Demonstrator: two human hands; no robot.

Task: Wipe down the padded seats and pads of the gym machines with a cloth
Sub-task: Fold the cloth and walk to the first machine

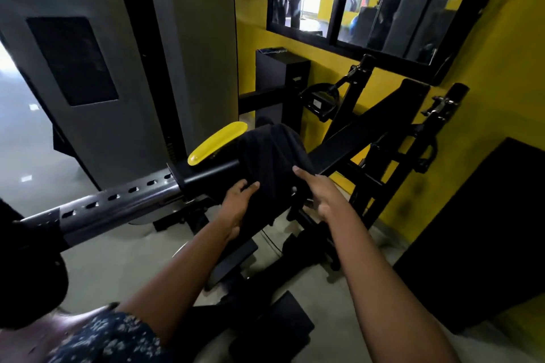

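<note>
Cloth (271, 156) lies over the machine arm (211, 175), left hand (237, 205) gripping it, right hand (323, 196) touching it with straight forefinger.

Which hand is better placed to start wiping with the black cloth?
Left, probably. The left hand grips the black cloth draped over the machine arm. The right hand only touches the cloth's edge with an extended index finger.
</note>
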